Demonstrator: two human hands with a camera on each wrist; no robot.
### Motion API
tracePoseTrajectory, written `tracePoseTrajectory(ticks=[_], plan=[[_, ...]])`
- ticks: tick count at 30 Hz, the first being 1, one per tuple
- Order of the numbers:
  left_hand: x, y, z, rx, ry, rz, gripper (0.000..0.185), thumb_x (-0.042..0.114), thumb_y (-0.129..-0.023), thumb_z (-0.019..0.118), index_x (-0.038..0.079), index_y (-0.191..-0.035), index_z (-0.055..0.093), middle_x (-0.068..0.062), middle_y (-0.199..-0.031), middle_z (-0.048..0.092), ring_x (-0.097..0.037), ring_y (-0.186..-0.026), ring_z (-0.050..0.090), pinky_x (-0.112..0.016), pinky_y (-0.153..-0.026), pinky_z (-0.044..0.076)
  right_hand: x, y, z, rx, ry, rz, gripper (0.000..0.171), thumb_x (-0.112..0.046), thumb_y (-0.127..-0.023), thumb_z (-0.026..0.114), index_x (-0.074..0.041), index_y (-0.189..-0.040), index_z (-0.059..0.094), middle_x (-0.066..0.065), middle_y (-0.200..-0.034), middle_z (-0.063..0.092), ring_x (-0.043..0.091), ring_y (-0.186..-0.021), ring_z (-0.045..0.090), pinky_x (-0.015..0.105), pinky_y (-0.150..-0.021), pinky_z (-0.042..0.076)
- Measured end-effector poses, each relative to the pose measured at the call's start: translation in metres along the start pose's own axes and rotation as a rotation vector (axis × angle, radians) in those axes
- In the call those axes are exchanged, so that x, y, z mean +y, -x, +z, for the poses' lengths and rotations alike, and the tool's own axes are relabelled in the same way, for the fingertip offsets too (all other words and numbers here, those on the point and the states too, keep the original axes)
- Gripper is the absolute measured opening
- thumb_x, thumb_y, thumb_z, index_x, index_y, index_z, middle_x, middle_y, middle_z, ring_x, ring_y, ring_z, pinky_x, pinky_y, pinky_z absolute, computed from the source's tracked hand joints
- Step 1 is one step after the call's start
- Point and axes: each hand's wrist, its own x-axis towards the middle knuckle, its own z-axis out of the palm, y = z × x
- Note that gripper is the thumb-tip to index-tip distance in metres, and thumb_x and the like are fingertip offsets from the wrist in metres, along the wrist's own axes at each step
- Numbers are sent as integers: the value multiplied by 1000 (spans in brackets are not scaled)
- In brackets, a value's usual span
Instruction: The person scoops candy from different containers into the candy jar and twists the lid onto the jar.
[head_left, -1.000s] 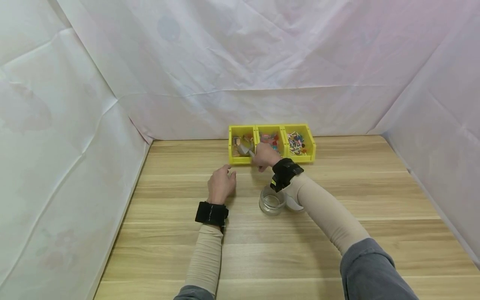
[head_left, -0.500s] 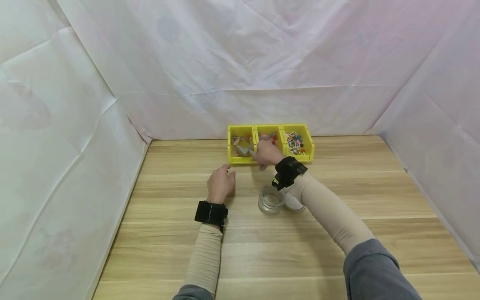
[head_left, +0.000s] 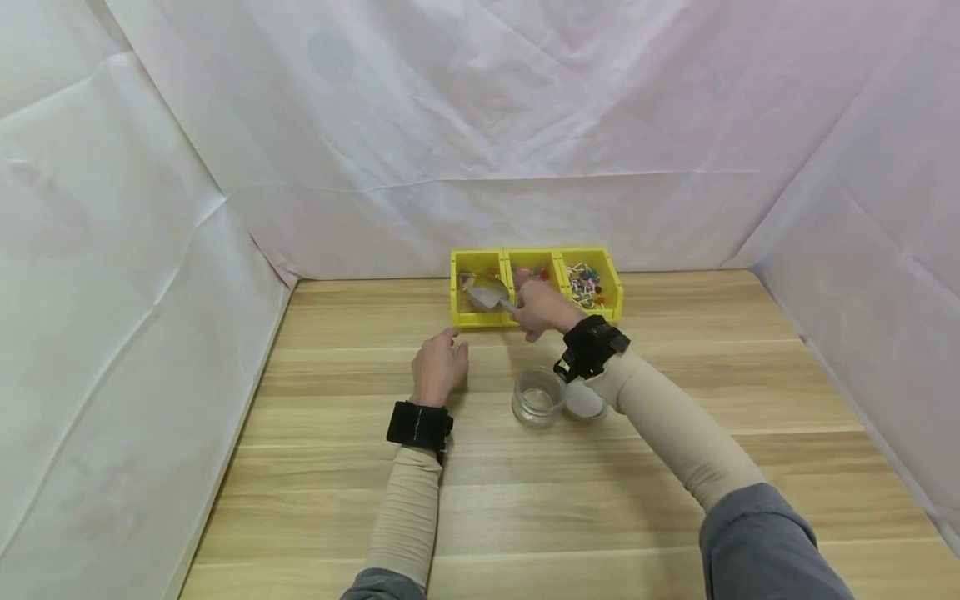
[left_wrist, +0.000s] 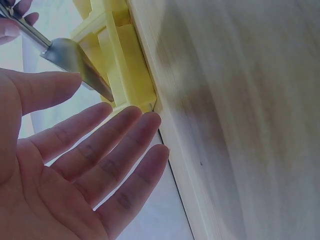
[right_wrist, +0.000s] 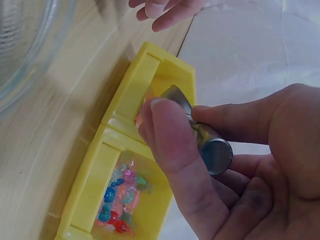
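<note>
My right hand [head_left: 542, 307] grips a metal scoop [head_left: 486, 296] by its handle, thumb and fingers wrapped round it in the right wrist view. The scoop's blade is over the left bin [head_left: 480, 320] of a yellow three-part row, overlapping the small pieces inside. Nearer me, left of the right hand, my left hand [head_left: 438, 367] has relaxed fingers and holds nothing. Its palm and spread fingers show in the left wrist view, with the scoop's blade [left_wrist: 75, 59] beyond the fingertips. Part of the scoop's handle is hidden by the right fingers.
Small colourful beads [right_wrist: 122, 195] fill the middle bin, and short mixed pieces [head_left: 585, 285] lie in the right one. An uncovered glass jar [head_left: 537, 408] stands below the right wrist, beside a pale round lid [head_left: 585, 402]. White cloth [head_left: 360, 225] walls the wooden table.
My right wrist has moved a little to the right, and the scoop's blade shows more fully over the left bin. The left hand stays nearly still. The head view has shifted slightly.
</note>
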Motion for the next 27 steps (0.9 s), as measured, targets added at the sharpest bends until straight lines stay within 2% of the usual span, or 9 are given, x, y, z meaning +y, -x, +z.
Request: tracePoseTrajectory(ticks=[2,4,6,8,11,15,19,22,27], plan=[[0,0,0,-3,0,2,34,24,-98,61,5,-125,66,-17,-113,71,-32,-89,71,-46,-65,57,2,3,-1,-12,13,-11,32,-16,-101,56,-7,-71,58,20,-96,68,20,-66,67,31,-67,57],[0,0,1,-4,0,3,34,24,-98,61,5,-125,67,-17,-113,71,-33,-90,71,-46,-66,57,5,7,-2,-21,5,-23,31,-14,-102,55,-6,-72,58,23,-130,58,21,-68,67,32,-68,56],[0,0,1,-7,0,4,34,24,-98,61,5,-125,67,-17,-113,71,-33,-91,71,-47,-67,57,7,10,-2,-33,-32,-32,29,-12,-103,52,-5,-75,58,25,-136,52,22,-70,66,32,-69,56],[-1,-1,1,-9,-6,4,34,24,-98,60,5,-125,67,-17,-113,71,-33,-92,71,-47,-68,57,9,14,-3,-37,-58,-36,27,-11,-104,51,-3,-80,60,24,-130,55,22,-71,66,32,-70,56],[-2,-1,1,-9,-7,6,34,24,-98,60,5,-125,67,-17,-113,71,-33,-93,71,-47,-69,57,10,19,-5,-34,-114,-33,22,-12,-104,50,0,-96,66,23,-99,63,22,-73,67,32,-70,57],[-4,-1,0,-7,-4,11,33,24,-98,61,5,-124,67,-17,-112,72,-32,-93,71,-47,-69,57,14,26,-10,-28,-148,-41,26,-11,-104,50,5,-118,64,24,-102,66,21,-73,70,32,-69,59],[-8,0,-1,-10,6,3,34,25,-97,61,5,-124,67,-17,-113,72,-32,-95,71,-48,-71,57,20,35,-12,-22,-153,-60,24,-10,-103,51,6,-115,64,28,-102,66,20,-70,70,32,-67,60],[-11,0,-4,-12,24,-8,34,24,-97,61,5,-125,66,-17,-114,71,-34,-97,70,-49,-73,57,24,43,-12,-16,-160,-73,21,-9,-102,51,6,-107,65,27,-97,67,21,-70,70,34,-66,60],[-15,1,-7,-22,47,-16,36,24,-97,60,6,-128,65,-17,-116,70,-34,-100,69,-50,-75,56,31,56,-13,-11,-164,-68,21,-9,-103,51,6,-108,64,21,-91,67,21,-70,70,32,-65,60]])
